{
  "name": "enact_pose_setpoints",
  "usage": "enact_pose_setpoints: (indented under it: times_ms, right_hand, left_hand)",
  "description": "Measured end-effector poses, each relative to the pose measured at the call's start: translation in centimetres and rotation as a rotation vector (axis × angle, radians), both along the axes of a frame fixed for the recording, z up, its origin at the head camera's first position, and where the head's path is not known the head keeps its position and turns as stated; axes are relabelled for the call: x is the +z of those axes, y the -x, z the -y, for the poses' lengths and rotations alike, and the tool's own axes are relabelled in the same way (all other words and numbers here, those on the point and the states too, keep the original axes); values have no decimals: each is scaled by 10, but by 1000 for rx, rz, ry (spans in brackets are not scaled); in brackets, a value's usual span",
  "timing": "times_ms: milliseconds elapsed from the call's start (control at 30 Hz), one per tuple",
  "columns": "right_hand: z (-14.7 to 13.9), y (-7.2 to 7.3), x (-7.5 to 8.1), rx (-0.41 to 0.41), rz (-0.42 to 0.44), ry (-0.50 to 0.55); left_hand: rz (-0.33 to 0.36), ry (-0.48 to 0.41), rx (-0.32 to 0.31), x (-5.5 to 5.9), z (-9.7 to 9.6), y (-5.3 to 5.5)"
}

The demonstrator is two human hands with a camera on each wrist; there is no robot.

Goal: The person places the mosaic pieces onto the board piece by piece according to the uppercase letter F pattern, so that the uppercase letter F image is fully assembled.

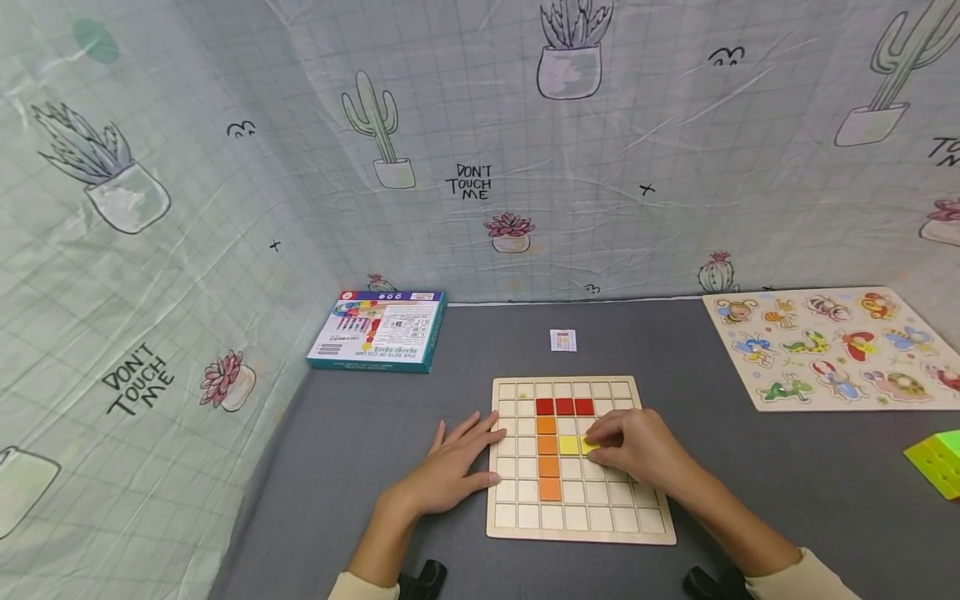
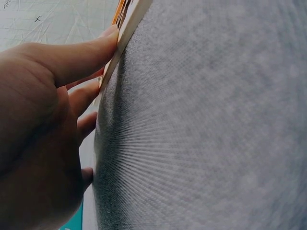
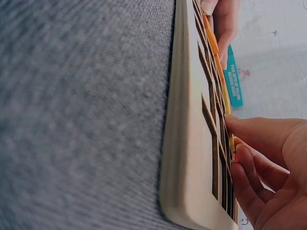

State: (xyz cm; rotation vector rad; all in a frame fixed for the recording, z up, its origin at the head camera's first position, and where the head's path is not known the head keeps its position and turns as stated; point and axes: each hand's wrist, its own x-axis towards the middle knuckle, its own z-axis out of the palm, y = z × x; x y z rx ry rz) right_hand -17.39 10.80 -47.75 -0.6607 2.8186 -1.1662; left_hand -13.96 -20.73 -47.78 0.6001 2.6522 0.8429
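Note:
A wooden grid board [image 1: 581,535] lies on the grey table. A row of red tiles [image 1: 564,407] sits near its far side, and a column of orange tiles [image 1: 549,467] runs down toward me. One yellow tile [image 1: 568,445] is in the cell right of that column. My right hand [image 1: 637,446] pinches a second yellow tile [image 1: 587,447] beside it, thumb and fingertips close over the board. The left hand [image 1: 450,475] rests at the board's left edge, fingers extended, fingertips and thumb touching the rim. In the left wrist view the thumb [image 2: 86,55] lies along that edge.
A flat game box [image 1: 378,333] lies at the back left. Behind the board is a small printed card [image 1: 563,340]. An insect picture board [image 1: 840,350] lies at the right, with a green and yellow cube [image 1: 933,462] nearer me. A printed cloth [image 1: 480,125] hangs behind.

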Motion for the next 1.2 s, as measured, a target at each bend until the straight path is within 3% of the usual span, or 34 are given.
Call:
enact_pose_setpoints:
  times_ms: [467,800,1033,1200]
  right_hand:
    - [2,-3,-2,5,-27,-18]
    - [-5,2,-4,63,-79,14]
    - [-16,2,6,122,-67,117]
    - [-30,6,37,112,-211,-10]
  left_hand:
    - [12,11,2,4,0,-1]
    - [-7,72,-23,6,0,5]
    - [-33,121,-45,27,4,12]
    - [-148,160,-47,66,5,15]
